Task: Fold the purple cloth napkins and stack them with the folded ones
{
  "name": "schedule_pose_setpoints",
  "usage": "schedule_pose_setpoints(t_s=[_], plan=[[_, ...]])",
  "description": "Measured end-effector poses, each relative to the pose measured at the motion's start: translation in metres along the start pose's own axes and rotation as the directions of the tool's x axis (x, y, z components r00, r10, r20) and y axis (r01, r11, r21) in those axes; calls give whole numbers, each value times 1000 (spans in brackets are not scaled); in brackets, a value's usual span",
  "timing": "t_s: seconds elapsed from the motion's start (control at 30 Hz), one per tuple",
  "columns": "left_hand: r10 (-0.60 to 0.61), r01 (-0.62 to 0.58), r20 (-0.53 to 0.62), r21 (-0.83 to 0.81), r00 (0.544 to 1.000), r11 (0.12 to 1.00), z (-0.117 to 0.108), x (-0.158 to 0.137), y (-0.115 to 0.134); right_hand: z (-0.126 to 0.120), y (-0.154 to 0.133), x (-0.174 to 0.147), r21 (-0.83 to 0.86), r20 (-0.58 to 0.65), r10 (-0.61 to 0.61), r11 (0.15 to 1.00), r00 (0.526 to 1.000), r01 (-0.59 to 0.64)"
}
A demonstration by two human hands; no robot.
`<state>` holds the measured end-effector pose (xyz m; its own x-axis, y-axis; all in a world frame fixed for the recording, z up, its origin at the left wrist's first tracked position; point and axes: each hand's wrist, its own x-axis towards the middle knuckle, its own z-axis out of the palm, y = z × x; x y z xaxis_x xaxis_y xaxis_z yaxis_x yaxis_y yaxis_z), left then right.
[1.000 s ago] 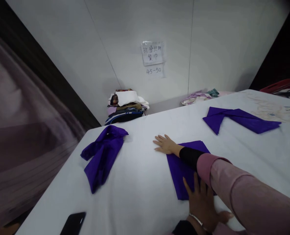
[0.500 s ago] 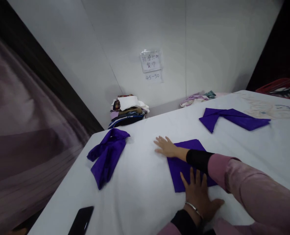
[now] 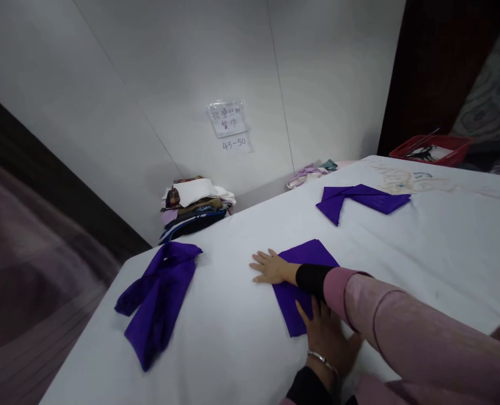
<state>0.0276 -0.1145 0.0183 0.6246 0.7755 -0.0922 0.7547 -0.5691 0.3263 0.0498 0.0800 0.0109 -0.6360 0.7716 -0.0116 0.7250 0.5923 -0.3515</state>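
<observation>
A folded purple cloth (image 3: 292,309) lies flat on the white-covered table, partly hidden under my forearm and hands. My right hand (image 3: 270,268) rests palm down at its left edge, with spread fingers reaching past it onto the white cover. Nearer to me, my left hand (image 3: 328,334), with a silver bangle at the wrist, presses flat on the lower part of the cloth, fingers apart. My right arm crosses over the cloth above the left hand. Neither hand grips anything.
A crumpled purple cloth (image 3: 161,298) lies to the left, and a bent, folded purple cloth (image 3: 360,198) to the far right. Beyond the table edge are stacked clothes (image 3: 195,205) and a lilac cloth pile (image 3: 307,174). A red basket (image 3: 448,149) stands at right; a written sign (image 3: 228,121) hangs on the wall.
The camera view has turned to the right, bringing more of the red basket in; the black phone has left the picture. Both hands stay flat on the cloth, with little movement against it.
</observation>
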Motion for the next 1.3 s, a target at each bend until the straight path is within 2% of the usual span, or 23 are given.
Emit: schedule_pose_setpoints(t_s=[0.13, 0.33, 0.5, 0.57, 0.67, 0.8, 0.9, 1.07, 1.3], plan=[[37, -36, 30, -9, 999, 999, 4, 3, -3, 1, 10, 22, -39, -47, 75, 996, 996, -77], [11, -9, 44, -32, 999, 999, 17, 9, -6, 2, 22, 41, -71, -119, 130, 988, 984, -139], [-40, 40, 10, 19, 999, 999, 17, 10, -5, -12, 24, 53, 8, -145, 236, 971, 961, -237], [-15, 15, 3, -1, 1000, 1000, 11, 7, -4, -22, 18, 47, 39, -151, 251, 968, 956, -247], [27, -27, 1, 4, 1000, 1000, 2, 2, -3, -27, 5, 15, 64, -154, 208, 978, 966, -200], [-8, 7, 37, 32, 999, 999, -3, 2, -3, -11, -14, -47, 111, -94, 29, 994, 995, -19], [-16, 16, 25, 18, 1000, 1000, -4, 3, -3, 1, -17, -75, 94, -42, 6, 996, 999, -2], [7, -7, -5, 26, 1000, 1000, -9, 1, 0, 2, -8, -68, 12, -43, -31, 999, 999, 32], [13, -11, -14, 89, 1000, 996, -9, -1, 4, 3, -2, -51, -28, -81, 15, 999, 997, -17]])
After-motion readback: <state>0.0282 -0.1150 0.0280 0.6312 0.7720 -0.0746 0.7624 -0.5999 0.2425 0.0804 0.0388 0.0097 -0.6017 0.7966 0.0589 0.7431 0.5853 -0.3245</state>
